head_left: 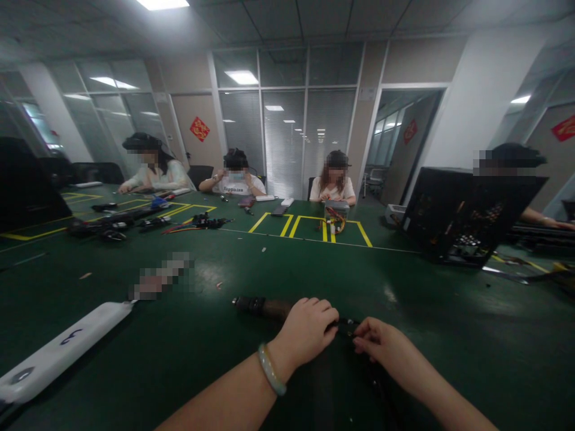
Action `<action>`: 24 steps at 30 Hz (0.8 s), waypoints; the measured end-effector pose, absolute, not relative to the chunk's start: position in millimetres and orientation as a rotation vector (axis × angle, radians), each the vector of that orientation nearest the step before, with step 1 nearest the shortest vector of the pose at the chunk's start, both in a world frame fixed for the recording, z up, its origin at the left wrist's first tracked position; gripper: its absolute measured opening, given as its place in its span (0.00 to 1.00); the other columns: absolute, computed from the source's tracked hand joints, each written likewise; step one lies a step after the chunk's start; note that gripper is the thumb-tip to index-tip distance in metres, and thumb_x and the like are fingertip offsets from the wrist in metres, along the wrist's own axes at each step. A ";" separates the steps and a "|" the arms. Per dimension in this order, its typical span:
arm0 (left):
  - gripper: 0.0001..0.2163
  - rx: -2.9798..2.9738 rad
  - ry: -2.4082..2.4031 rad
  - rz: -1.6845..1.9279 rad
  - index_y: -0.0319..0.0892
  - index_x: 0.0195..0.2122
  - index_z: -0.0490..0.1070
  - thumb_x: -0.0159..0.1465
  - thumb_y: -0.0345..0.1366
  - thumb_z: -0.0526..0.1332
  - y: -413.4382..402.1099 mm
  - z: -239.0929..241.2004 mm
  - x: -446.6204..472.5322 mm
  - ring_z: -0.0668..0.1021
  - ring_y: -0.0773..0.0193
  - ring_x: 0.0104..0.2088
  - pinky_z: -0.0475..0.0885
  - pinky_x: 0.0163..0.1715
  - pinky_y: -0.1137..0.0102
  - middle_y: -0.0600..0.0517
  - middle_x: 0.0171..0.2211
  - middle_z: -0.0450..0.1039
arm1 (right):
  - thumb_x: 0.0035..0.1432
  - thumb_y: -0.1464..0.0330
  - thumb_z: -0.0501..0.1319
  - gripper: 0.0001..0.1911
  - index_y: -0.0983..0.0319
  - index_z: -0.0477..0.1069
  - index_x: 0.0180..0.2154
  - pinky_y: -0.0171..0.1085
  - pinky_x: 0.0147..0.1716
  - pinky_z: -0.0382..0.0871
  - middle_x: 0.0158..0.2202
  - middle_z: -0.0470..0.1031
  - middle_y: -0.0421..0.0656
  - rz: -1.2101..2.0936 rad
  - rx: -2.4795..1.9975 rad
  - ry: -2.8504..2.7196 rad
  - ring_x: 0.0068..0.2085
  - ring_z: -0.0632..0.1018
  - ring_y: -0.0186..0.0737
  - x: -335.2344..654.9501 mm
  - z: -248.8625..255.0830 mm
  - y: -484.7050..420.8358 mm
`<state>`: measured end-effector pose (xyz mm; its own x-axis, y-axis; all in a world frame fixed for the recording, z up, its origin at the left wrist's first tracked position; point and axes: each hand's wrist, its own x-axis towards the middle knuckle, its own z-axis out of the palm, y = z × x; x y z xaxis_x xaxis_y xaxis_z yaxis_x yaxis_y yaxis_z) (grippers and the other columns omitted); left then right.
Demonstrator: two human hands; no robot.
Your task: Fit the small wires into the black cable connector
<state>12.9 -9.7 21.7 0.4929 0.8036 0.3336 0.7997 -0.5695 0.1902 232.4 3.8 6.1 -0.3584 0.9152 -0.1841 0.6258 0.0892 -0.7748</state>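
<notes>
A dark rod-shaped thing lies across the green table in front of me. Its body is brownish, and its black left end has a small shiny tip. My left hand, with a pale bangle at the wrist, is wrapped over its right part and hides that section. A black cord comes out to the right of that hand. My right hand pinches the cord between thumb and fingertips. Below the right hand, more dark cord trails toward me, dim and blurred.
At left lies a long white bar marked with a 3. Black cables and coloured wires lie farther back. A metal box with wires stands near yellow tape outlines. A black computer case stands right. Several people sit across and alongside.
</notes>
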 end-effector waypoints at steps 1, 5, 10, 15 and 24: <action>0.04 2.711 1.453 0.616 0.45 0.39 0.69 0.65 0.37 0.62 -9.3 21.4 13.0 0.72 0.60 0.41 0.63 0.42 0.65 0.54 0.39 0.71 | 0.60 0.65 0.58 0.07 0.61 0.72 0.37 0.31 0.27 0.65 0.32 0.80 0.41 1.130 -1.547 -2.036 0.30 0.77 0.37 232.2 6.2 4.0; 0.04 2.733 1.454 0.634 0.45 0.38 0.69 0.65 0.37 0.62 -7.8 20.9 12.3 0.72 0.61 0.41 0.63 0.41 0.66 0.54 0.39 0.71 | 0.61 0.63 0.57 0.08 0.60 0.72 0.35 0.31 0.25 0.64 0.30 0.79 0.40 1.075 -1.540 -2.038 0.28 0.77 0.37 227.3 5.7 4.3; 0.07 2.761 1.412 0.629 0.45 0.39 0.69 0.62 0.38 0.65 -4.0 20.3 11.2 0.72 0.60 0.41 0.63 0.40 0.66 0.55 0.38 0.71 | 0.64 0.60 0.55 0.11 0.59 0.71 0.35 0.32 0.29 0.64 0.31 0.78 0.39 0.793 -1.427 -1.953 0.31 0.77 0.38 214.7 15.5 -0.5; 0.05 2.761 1.417 0.653 0.45 0.38 0.69 0.63 0.35 0.64 -2.5 19.1 12.1 0.72 0.61 0.40 0.63 0.40 0.66 0.55 0.38 0.71 | 0.63 0.61 0.57 0.09 0.57 0.71 0.35 0.32 0.28 0.63 0.31 0.78 0.38 0.702 -1.434 -1.981 0.31 0.77 0.38 214.0 14.0 -0.9; 0.04 2.745 1.371 0.671 0.44 0.39 0.70 0.63 0.34 0.63 -3.9 20.0 11.1 0.73 0.61 0.41 0.64 0.41 0.67 0.54 0.39 0.72 | 0.59 0.65 0.59 0.06 0.57 0.74 0.34 0.32 0.28 0.62 0.31 0.79 0.38 0.744 -1.464 -2.129 0.31 0.77 0.38 215.8 7.4 1.2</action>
